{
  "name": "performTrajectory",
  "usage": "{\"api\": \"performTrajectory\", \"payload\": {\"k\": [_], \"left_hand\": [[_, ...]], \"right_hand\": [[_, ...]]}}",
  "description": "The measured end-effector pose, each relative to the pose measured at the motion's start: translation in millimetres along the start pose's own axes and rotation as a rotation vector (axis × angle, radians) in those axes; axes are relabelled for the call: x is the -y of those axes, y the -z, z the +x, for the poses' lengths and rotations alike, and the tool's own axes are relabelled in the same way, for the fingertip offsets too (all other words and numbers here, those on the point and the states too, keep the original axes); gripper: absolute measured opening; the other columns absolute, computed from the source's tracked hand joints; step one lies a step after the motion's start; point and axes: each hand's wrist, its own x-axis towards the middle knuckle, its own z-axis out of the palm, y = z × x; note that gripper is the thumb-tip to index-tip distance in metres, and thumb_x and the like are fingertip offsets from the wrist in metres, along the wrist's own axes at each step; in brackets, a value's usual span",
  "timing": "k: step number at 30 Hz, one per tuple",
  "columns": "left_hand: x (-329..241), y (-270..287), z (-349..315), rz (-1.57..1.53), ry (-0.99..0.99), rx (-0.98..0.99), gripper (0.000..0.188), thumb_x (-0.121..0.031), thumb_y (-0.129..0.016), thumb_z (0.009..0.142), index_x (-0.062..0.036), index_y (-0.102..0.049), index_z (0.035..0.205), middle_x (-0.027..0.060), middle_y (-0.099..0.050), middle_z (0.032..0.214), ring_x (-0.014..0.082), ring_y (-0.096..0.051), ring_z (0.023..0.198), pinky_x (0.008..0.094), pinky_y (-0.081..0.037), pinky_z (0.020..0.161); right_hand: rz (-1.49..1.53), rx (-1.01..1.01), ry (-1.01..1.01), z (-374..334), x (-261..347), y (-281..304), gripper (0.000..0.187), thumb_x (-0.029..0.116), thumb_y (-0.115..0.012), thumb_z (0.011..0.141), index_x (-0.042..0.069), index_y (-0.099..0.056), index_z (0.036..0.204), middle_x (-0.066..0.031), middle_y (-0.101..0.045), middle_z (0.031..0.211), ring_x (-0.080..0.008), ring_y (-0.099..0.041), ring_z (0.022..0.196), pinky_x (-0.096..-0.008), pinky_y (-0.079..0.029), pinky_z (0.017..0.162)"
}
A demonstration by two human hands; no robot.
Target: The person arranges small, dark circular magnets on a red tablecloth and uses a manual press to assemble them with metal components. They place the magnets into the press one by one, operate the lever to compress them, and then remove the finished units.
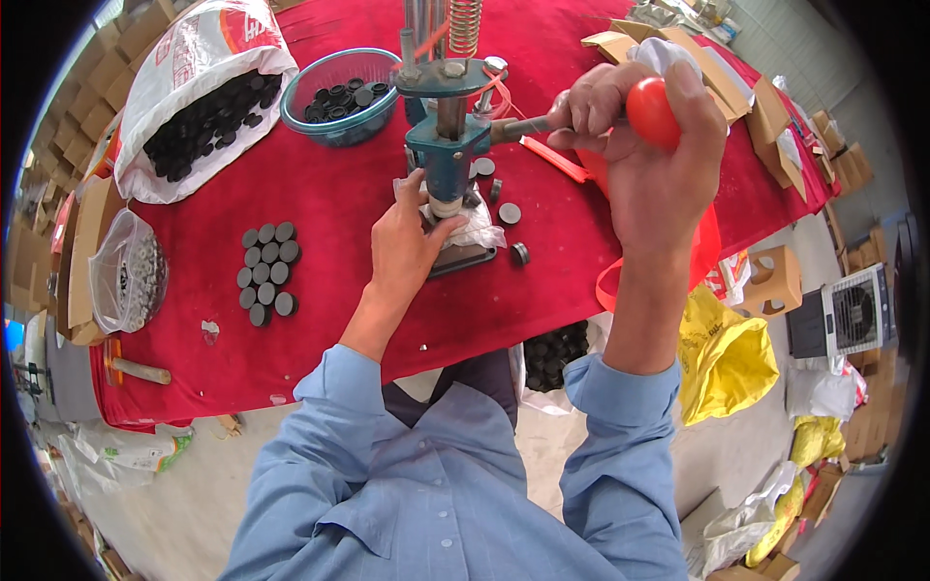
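Note:
A teal hand press [448, 155] stands on the red-covered table. My right hand [651, 136] is closed round its lever [528, 126], with the red ball knob [653, 111] between thumb and fingers. Under the ram, my left hand [405, 237] curls its thumb and fingers about the press's pale tip [446, 207]. Whatever they pinch there is hidden. A crumpled white cloth [479, 230] lies on the dark press base [463, 259]. Just right of the base are several loose black round caps [510, 213], some flat and some on edge.
Black discs [267, 254] stand grouped on the left. Behind them are a teal tub [339, 134] and a white sack [205, 58], both holding black pieces. A clear bag of small parts [136, 271] and a hammer [140, 370] lie far left. Open cardboard boxes [775, 136] line the right.

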Motion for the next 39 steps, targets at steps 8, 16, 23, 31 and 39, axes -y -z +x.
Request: {"api": "performTrajectory", "payload": {"k": [8, 16, 23, 31, 39], "left_hand": [[-3.4, 44.8, -21.1, 0.105, -0.005, 0.016, 0.047, -0.022, -0.088, 0.084, -0.0046, -0.068, 0.124, 0.0121, -0.075, 0.107, 0.0292, -0.073, 0.084, 0.0380, -0.058, 0.072], [25.7, 147.6, -108.0, 0.724, 0.138, -0.086, 0.038, -0.009, -0.078, 0.089, -0.0041, -0.070, 0.125, 0.0165, -0.061, 0.129, 0.0358, -0.059, 0.117, 0.0461, -0.051, 0.097], [38.3, 160.5, -127.1, 0.523, 0.129, -0.061, 0.039, 0.000, -0.072, 0.093, -0.0013, -0.067, 0.132, 0.0167, -0.060, 0.130, 0.0334, -0.063, 0.115, 0.0403, -0.054, 0.094], [25.6, 146.5, -107.0, 0.219, 0.216, -0.053, 0.046, -0.003, -0.083, 0.086, -0.0027, -0.071, 0.131, 0.0079, -0.073, 0.109, 0.0137, -0.065, 0.080, 0.0282, -0.054, 0.071], [4.4, 55.1, -23.4, 0.011, 0.131, 0.036, 0.062, -0.012, -0.090, 0.080, -0.0017, -0.062, 0.135, 0.0127, -0.077, 0.099, 0.0197, -0.072, 0.075, 0.0339, -0.058, 0.069]], "right_hand": [[-0.068, 0.161, 0.184, -46.0, -24.9, 18.1, 0.066, 0.059, -0.040, 0.103, -0.001, -0.057, 0.081, -0.0170, -0.057, 0.085, -0.0381, -0.063, 0.095, -0.0495, -0.051, 0.088], [-0.085, -0.127, 0.210, -128.2, -71.2, 9.1, 0.074, 0.072, -0.048, 0.100, 0.002, -0.062, 0.082, -0.0212, -0.065, 0.098, -0.0415, -0.059, 0.122, -0.0493, -0.056, 0.092], [-0.175, 0.095, 0.224, -105.2, -54.1, 23.5, 0.071, 0.068, -0.048, 0.101, 0.001, -0.065, 0.083, -0.0200, -0.065, 0.097, -0.0400, -0.062, 0.116, -0.0503, -0.054, 0.091], [-0.065, -0.080, 0.268, -123.0, -73.6, 7.8, 0.069, 0.065, -0.049, 0.103, 0.001, -0.063, 0.082, -0.0188, -0.064, 0.093, -0.0400, -0.062, 0.115, -0.0492, -0.055, 0.089], [-0.148, 0.168, 0.258, -45.1, -22.9, 18.3, 0.059, 0.051, -0.047, 0.107, -0.002, -0.061, 0.085, -0.0162, -0.063, 0.084, -0.0314, -0.067, 0.092, -0.0434, -0.058, 0.088]]}}
